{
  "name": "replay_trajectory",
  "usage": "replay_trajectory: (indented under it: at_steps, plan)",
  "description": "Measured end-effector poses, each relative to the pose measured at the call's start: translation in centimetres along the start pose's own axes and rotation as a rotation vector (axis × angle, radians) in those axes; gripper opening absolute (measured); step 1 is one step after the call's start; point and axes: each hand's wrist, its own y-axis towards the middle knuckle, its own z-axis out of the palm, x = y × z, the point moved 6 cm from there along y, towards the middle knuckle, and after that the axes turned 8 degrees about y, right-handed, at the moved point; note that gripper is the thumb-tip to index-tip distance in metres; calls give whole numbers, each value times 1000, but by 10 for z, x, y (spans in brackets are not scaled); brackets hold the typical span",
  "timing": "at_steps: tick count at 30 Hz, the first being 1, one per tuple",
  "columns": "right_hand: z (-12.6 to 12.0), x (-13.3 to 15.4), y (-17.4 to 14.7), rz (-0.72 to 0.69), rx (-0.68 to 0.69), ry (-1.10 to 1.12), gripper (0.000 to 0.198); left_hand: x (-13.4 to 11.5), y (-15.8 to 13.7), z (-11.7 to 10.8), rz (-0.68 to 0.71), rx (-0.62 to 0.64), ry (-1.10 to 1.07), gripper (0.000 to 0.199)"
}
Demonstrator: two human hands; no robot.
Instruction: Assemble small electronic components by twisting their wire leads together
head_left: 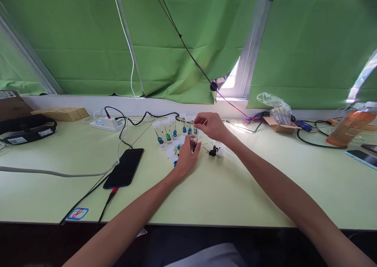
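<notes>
Small clear containers point(168, 136) with white tops stand in a row near the back of the table, holding blue and green pieces with thin dark stems. My left hand point(188, 154) is at the front of this group, its fingers curled together around something small that they mostly hide. Just behind and to the right, my right hand point(212, 125) pinches a tiny thing between thumb and fingertips; its kind does not show. Loose white pieces and blue bits point(176, 163) lie left of my left hand. Black pieces with thin stems point(214, 151) lie to its right.
On the left lie a black phone point(124, 168), a white power strip point(107, 122) and several cables. A cardboard box point(281, 125) with a plastic bag stands back right, with an orange bottle point(352, 125) beyond it. Green curtains point(188, 55) hang behind the table.
</notes>
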Motion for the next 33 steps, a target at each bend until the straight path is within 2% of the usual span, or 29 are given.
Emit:
replay_trajectory:
  at_steps: [11, 18, 25, 33]
  plan:
    - [5, 0, -1, -55, 169, -207, 7, -2, 0, -2, 17, -5, 23, 31]
    - [4, 2, -3, -81, 175, -210, 9, -3, 0, -3, 10, 9, 16, 33]
    - [5, -2, -4, -42, 236, -216, 13, -6, 1, -5, 0, 9, 22, 33]
    - [-4, -2, -3, -24, 229, -182, 13, -6, 3, -5, 4, 34, 33, 32]
